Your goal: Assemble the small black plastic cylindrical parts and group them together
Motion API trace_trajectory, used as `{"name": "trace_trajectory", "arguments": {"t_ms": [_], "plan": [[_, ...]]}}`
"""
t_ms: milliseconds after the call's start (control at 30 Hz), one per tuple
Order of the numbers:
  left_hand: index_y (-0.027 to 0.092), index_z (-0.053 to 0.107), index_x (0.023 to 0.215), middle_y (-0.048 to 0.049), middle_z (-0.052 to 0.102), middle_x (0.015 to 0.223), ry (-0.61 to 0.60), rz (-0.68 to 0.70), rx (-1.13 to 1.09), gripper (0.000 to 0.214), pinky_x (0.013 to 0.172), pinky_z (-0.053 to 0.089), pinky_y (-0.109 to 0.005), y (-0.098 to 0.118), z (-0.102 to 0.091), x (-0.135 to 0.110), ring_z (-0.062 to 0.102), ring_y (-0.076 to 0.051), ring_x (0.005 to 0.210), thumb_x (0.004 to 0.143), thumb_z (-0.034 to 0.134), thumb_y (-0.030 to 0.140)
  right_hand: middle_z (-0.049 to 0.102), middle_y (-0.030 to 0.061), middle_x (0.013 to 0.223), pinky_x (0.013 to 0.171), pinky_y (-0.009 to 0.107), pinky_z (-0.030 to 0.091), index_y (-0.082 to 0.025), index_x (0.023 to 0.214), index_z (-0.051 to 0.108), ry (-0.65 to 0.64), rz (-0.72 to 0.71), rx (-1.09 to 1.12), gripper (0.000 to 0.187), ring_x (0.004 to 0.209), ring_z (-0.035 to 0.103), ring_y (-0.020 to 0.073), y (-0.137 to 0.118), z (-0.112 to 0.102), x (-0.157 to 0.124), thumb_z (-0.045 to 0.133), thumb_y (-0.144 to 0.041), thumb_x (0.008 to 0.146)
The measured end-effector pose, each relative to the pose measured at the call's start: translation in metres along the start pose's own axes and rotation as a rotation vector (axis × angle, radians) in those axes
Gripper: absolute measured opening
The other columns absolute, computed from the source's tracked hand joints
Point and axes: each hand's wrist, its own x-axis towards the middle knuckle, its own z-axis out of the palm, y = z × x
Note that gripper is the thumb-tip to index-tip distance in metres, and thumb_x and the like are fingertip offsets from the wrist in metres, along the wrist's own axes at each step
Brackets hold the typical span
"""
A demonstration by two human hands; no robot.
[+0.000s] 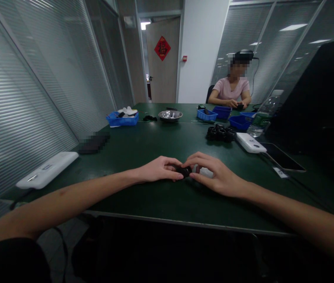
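Observation:
A small black part (187, 171) with a rounded end is held between my two hands, just above the green table (143, 196). My left hand (162, 169) is closed round its left side, which the fingers partly hide. From the other side, the thumb and fingertips of my right hand (216, 175) pinch its right end. Its exact kind is too small and dark to make out. Under the arch of my right hand a whitish, see-through thing (206, 172) shows on the table.
Black ring-like parts (221, 133) lie heaped at the right, near a white power bank (250, 142), a phone (284, 157) and a water bottle (263, 114). Farther back are a metal bowl (170, 115) and blue bins (122, 119). Another person (231, 88) sits across the table.

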Motion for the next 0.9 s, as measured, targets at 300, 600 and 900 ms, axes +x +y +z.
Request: {"name": "trace_trajectory", "arguments": {"t_ms": [300,600,900], "plan": [[0.015,0.068,0.122,-0.0044,0.072,0.1,0.004,-0.017,0.011,0.043,0.083,0.048,-0.03,0.0011,0.0007,-0.0008,0.065,-0.013,0.083,0.083,0.081,0.029,0.067,0.0081,0.113,0.084,0.038,0.056,-0.022,0.122,0.066,0.027,0.037,-0.069,0.024,0.094,0.066,0.0203,0.0013,0.0005,-0.0006,0.062,-0.033,0.1],[0.013,0.069,0.119,-0.0046,0.071,0.098,0.012,-0.013,-0.013,0.043,0.081,0.048,-0.029,0.0024,0.0028,0.0004,0.064,-0.013,0.082,0.081,0.082,0.029,0.069,0.0072,0.107,0.079,0.035,0.056,-0.02,0.123,0.066,0.062,0.084,-0.1,0.03,0.089,0.067,0.0196,0.0,0.0005,-0.0004,0.062,-0.04,0.1],[0.016,0.068,0.124,-0.0049,0.071,0.101,0.011,-0.008,0.038,0.046,0.081,0.047,-0.029,0.003,0.0014,-0.0018,0.064,-0.015,0.086,0.083,0.081,0.031,0.064,0.0094,0.123,0.088,0.038,0.057,-0.023,0.128,0.063,-0.006,-0.035,-0.043,0.028,0.097,0.066,0.0196,0.0005,-0.0025,-0.0015,0.06,-0.031,0.101]]}}
